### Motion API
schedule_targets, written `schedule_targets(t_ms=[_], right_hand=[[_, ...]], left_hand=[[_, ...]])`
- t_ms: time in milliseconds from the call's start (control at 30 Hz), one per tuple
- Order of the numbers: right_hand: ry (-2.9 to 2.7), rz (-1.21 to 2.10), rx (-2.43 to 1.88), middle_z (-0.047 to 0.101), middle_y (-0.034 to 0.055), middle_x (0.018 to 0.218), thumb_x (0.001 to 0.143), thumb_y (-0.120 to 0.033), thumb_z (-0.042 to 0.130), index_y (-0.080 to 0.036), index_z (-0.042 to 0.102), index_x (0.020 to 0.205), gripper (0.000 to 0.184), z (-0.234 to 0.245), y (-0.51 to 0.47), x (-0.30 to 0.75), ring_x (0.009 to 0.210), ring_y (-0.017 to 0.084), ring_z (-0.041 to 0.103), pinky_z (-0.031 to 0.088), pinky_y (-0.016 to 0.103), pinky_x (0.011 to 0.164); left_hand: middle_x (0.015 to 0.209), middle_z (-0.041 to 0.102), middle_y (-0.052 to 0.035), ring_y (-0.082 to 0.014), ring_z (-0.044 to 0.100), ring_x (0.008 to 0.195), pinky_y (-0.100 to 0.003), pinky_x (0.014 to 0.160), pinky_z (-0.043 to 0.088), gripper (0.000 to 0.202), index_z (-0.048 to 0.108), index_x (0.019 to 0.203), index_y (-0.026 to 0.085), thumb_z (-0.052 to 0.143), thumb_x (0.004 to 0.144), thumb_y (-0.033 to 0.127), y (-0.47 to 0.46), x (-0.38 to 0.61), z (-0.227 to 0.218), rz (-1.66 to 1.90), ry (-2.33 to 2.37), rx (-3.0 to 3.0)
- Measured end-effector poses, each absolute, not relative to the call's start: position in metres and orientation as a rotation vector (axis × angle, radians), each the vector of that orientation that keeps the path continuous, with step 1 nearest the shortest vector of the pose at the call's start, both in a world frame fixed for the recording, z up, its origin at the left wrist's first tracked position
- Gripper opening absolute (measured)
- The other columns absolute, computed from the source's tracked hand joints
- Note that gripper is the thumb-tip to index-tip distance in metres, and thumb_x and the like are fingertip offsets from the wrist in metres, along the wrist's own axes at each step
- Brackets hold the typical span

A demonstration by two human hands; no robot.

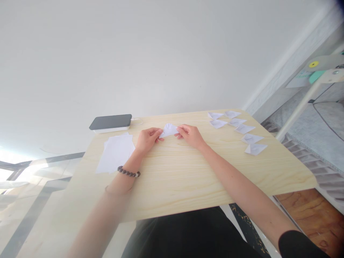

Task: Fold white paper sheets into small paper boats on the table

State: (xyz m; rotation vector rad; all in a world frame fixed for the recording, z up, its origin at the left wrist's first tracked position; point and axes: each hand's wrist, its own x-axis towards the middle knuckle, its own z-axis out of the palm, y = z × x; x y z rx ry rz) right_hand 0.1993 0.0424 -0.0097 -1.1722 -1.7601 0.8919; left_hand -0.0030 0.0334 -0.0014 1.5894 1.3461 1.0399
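Note:
A small folded white paper piece (169, 130) is held just above the light wooden table (188, 172), near its far edge. My left hand (147, 139) pinches the piece's left end with fingers closed; a dark bead bracelet sits on that wrist. My right hand (189, 135) pinches the right end, fingers closed too. The two hands face each other with the paper between them.
A stack of flat white sheets (116, 152) lies left of my left hand. Behind it rests a dark phone on a white power bank (111, 123) with a cable. Several folded paper pieces (243, 129) lie in rows at the far right. A bed stands beyond the table's right edge.

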Motion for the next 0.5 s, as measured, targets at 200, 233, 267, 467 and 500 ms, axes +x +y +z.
schedule_targets(t_ms=[200,233,267,467,500], right_hand=[[-1.782,0.854,-1.176,0.067,0.0039,0.067,0.082,-0.039,0.046,-0.016,0.062,0.084,0.028,-0.0086,0.0415,0.1985,0.066,0.015,0.066,0.049,0.025,0.065],[-1.783,0.848,-1.176,0.067,0.0037,0.066,0.082,-0.039,0.046,-0.016,0.062,0.083,0.028,-0.0085,0.0414,0.1982,0.066,0.015,0.066,0.049,0.025,0.065],[-1.781,0.848,-1.179,0.067,0.0037,0.065,0.082,-0.04,0.046,-0.016,0.062,0.083,0.028,-0.0084,0.0414,0.198,0.065,0.015,0.066,0.05,0.025,0.064],[-1.726,0.896,-1.199,0.068,0.0052,0.07,0.081,-0.042,0.047,-0.016,0.061,0.087,0.031,-0.009,0.0416,0.1981,0.06,0.013,0.064,0.05,0.025,0.062],[-1.725,0.896,-1.195,0.068,0.0052,0.07,0.08,-0.043,0.047,-0.016,0.061,0.087,0.031,-0.0092,0.0416,0.1983,0.06,0.013,0.064,0.05,0.025,0.062]], left_hand=[[0.063,0.067,-0.0041,-0.0124,0.058,0.055,-0.022,0.052,0.044,0.035,0.063,0.081,0.015,0.061,0.067,0.048,0.0339,-0.0034,-0.0014,0.979,1.326,1.579],[0.063,0.067,-0.0039,-0.0128,0.059,0.056,-0.022,0.053,0.044,0.034,0.063,0.081,0.016,0.062,0.067,0.047,0.0341,-0.0035,-0.0017,0.976,1.323,1.577],[0.064,0.067,-0.0038,-0.0132,0.06,0.057,-0.023,0.054,0.045,0.033,0.062,0.081,0.016,0.062,0.067,0.046,0.0343,-0.0035,-0.002,0.973,1.316,1.574],[0.072,0.069,-0.0054,-0.0175,0.064,0.068,-0.026,0.06,0.047,0.036,0.063,0.087,0.016,0.064,0.065,0.045,0.0344,-0.0038,-0.0021,0.957,1.264,1.551],[0.073,0.069,-0.0057,-0.0177,0.064,0.069,-0.026,0.061,0.047,0.037,0.063,0.088,0.016,0.063,0.065,0.045,0.0342,-0.0039,-0.0019,0.948,1.264,1.558]])
